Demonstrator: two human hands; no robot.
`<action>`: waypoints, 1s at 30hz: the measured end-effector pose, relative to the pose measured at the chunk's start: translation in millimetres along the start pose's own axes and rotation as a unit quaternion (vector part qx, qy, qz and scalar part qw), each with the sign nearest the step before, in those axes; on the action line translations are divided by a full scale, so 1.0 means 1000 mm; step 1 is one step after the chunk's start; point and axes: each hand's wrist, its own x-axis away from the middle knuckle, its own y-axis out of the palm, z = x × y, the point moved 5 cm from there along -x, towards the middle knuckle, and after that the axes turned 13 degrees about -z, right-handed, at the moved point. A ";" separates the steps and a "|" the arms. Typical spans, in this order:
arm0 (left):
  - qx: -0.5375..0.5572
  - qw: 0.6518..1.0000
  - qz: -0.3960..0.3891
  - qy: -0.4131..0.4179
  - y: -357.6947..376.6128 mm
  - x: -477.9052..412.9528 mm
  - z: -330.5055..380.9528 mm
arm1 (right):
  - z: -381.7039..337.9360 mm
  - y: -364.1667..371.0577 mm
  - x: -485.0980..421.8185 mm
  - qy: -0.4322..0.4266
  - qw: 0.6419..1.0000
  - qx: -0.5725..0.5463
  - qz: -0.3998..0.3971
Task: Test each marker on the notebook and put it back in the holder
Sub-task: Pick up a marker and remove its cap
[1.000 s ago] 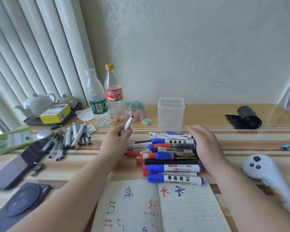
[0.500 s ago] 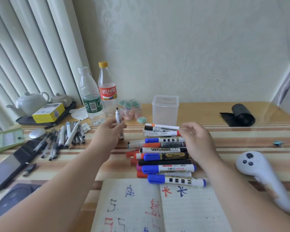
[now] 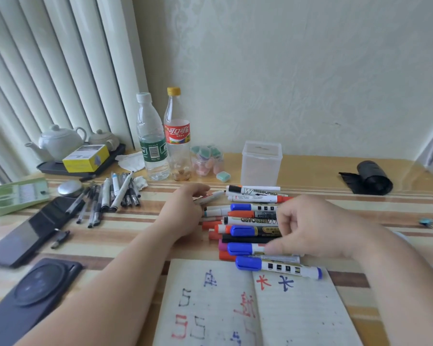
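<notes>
An open notebook (image 3: 298,318) with red, blue and black test marks lies at the near edge. Behind it sits a pile of several whiteboard markers (image 3: 250,221). My left hand (image 3: 185,211) is low at the pile's left side and pinches a white marker (image 3: 210,196) that lies almost flat. My right hand (image 3: 310,228) hangs over the pile's right side with fingers curled; its thumb tip meets a blue-capped marker (image 3: 243,248), and whether it grips it is hidden. The clear plastic holder (image 3: 261,163) stands behind the pile.
Two plastic bottles (image 3: 160,146) and a small jar stand behind my left hand. Several pens (image 3: 110,196), a phone (image 3: 23,236) and a dark pad lie at the left, a tea set at the far left. A black roll (image 3: 370,177) is at the right.
My left hand came down from mid-air to the table with the white marker now nearly flat. My right hand left the pile's far end and moved nearer, over the blue-capped marker.
</notes>
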 end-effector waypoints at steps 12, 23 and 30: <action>0.113 0.987 0.076 0.082 -0.020 0.022 0.011 | -0.013 0.032 0.025 0.122 0.971 0.190 -0.079; -0.185 0.941 -0.275 0.066 -0.003 0.123 0.093 | 0.023 0.042 0.048 0.049 0.987 0.115 0.096; -0.272 0.938 -0.216 0.023 0.033 0.137 0.078 | 0.039 0.044 0.060 -0.031 0.992 -0.064 0.107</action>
